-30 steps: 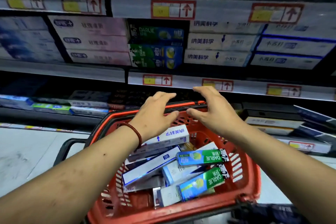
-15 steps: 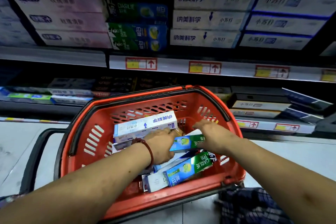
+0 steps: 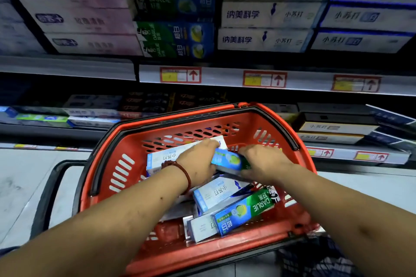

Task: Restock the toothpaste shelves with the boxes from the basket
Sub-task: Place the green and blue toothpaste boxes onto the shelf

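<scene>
Inside red basket — left grip and right grip grasping 1 green-blue toothpaste box, opposite ends.

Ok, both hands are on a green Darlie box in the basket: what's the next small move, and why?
Probably lift the Darlie box straight up out of the basket. The left hand and right hand grip it at its ends, it lies on top of the other boxes, and matching Darlie stock sits on the shelf above.
</scene>
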### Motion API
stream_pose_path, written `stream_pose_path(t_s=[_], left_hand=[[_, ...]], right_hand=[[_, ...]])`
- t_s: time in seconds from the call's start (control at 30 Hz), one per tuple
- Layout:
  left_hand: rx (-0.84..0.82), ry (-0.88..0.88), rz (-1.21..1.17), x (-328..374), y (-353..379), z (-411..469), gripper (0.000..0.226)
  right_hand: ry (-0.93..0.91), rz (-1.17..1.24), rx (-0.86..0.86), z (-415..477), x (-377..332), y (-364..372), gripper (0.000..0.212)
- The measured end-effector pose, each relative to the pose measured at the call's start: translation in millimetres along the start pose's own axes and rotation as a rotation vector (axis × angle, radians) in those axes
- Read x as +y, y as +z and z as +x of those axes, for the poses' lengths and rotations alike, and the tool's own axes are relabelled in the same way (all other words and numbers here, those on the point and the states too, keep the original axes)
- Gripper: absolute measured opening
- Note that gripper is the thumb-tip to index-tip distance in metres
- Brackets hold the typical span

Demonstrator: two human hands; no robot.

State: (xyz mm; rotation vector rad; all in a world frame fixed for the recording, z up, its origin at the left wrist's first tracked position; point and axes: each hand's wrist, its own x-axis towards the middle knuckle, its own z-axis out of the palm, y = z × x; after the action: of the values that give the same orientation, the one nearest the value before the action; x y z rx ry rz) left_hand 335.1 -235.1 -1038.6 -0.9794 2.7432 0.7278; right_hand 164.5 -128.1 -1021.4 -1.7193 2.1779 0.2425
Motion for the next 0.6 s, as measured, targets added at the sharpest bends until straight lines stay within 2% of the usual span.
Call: stream_pose_path(t_s=[0.07, 0.13, 0.2, 0.27, 0.33, 0.4, 0.43, 0.5, 0.6], left_hand=[[0.165, -0.047, -0.203, 2, -20, -1, 0.068], [0.258, -0.128, -0.404, 7, -40, -5, 0.084], [0.231, -0.188, -0.53, 13, -57, -10, 0.092], [0.165, -0.176, -0.608, 16, -71, -19, 0.096], [0.133, -0.142, -0.629, 18, -81, -28, 0.073], [0.167, -0.123, -0.734, 23, -90, -35, 0.043], [0.192, -0.122, -0.827, 26, -95, -39, 0.035], [0.231, -0.113, -0.986, 26, -109, -47, 0.027], [0.219, -0.086, -1.056, 17, -128, -58, 0.023]], right_hand=[[0.088, 0.157, 0.084, 0, -3, -14, 0.039], [0.197, 0.432, 0.171, -1, -11, -27, 0.039], [0.294, 0.862, 0.271, -1, -21, -42, 0.034], [0.349, 1.296, 0.287, -5, -32, -61, 0.023], [0.357, 1.619, 0.23, -13, -40, -82, 0.022], [0.335, 1.801, 0.209, -19, -43, -99, 0.03], [0.316, 1.87, 0.209, -22, -45, -105, 0.033], [0.3, 1.969, 0.232, -24, -47, -115, 0.041], [0.331, 2.021, 0.391, -24, -41, -126, 0.054]])
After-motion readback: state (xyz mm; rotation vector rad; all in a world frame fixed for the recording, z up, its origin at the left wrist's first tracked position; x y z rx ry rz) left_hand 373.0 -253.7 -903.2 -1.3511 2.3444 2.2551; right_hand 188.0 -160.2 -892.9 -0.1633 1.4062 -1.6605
